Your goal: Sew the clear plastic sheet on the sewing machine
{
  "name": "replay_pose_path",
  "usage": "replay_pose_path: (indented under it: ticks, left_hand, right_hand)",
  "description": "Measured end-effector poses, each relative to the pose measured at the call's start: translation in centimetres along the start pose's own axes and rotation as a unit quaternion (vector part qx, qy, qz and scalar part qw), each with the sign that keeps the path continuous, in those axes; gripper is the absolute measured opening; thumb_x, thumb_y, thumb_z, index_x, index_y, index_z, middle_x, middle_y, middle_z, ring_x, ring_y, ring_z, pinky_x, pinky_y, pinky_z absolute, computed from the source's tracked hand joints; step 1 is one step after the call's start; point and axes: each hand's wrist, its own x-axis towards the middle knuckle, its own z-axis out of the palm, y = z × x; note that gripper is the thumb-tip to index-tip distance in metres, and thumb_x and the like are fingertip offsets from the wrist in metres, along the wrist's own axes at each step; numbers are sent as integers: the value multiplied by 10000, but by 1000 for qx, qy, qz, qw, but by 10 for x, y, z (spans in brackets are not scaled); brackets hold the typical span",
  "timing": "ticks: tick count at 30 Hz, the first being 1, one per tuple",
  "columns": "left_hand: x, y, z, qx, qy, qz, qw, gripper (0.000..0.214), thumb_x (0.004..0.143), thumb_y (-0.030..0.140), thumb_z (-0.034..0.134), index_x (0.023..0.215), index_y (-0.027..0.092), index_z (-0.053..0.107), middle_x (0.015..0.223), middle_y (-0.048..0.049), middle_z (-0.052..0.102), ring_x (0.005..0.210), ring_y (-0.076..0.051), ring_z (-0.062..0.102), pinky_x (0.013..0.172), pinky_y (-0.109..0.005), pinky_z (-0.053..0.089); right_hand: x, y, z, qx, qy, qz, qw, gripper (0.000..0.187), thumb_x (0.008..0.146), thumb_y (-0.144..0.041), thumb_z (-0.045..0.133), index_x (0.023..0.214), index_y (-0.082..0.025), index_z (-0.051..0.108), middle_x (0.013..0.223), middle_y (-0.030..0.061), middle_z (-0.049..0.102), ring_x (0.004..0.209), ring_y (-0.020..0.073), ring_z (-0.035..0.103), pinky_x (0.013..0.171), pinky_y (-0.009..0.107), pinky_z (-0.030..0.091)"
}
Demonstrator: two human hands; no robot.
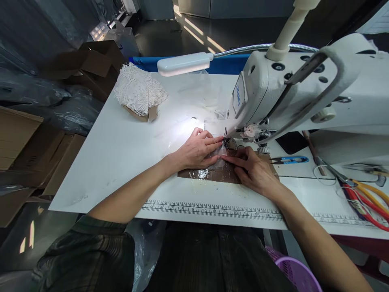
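My left hand (200, 149) lies flat beside the needle area of a white sewing machine (258, 89), fingers stretched out over a small piece of thin, pale, sheer material (217, 153). Close to it, my right hand (253, 168) presses down with its index finger extended; the fingertip touches the right edge of that material. Its other fingers are partly bent and hold nothing I can see. Under both hands is a brown board covered with shiny clear tape (209, 174). The needle and presser foot are mostly hidden by the machine head and my fingers.
White lace (138, 87) sits heaped in a small carton at the back left. A lamp (185, 64) hangs over the table. Blue thread snips (290, 159) and scissors (370, 194) lie on the right. A printed ruler (212, 209) runs along the front edge.
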Motion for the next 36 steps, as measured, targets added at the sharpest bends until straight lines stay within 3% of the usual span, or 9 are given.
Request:
replay_pose_path:
  ticks: [15,21,29,36]
  left_hand:
    - [1,3,-2,23,-17,-1,1000,419,990,384,394,1285,168,598,1360,-104,588,1018,-273,538,865,-455,361]
    - [0,-1,2,20,-26,31,999,452,1011,394,346,1293,125,576,1403,-117,549,1066,-269,552,917,-444,394]
    - [1,-3,6,7,1,64,998,400,998,357,403,1237,106,603,1348,-151,588,1079,-255,590,966,-441,445]
    - [1,2,3,23,-17,33,999,433,996,386,390,1272,116,585,1377,-147,563,1073,-268,561,910,-449,421]
  right_hand:
    - [-1,0,2,4,-13,19,1000,453,897,-170,477,1280,-345,645,1079,84,541,931,214,593,839,399,537]
    - [-2,1,3,11,-11,22,1000,445,904,-191,477,1281,-363,640,1073,78,530,945,218,595,852,405,535]
    - [-3,2,6,-3,1,29,1000,429,905,-205,479,1261,-367,655,1105,84,515,952,226,599,812,390,537]
    - [-3,1,6,-5,7,29,1000,420,909,-207,466,1244,-357,669,1094,82,525,938,217,604,797,377,539]
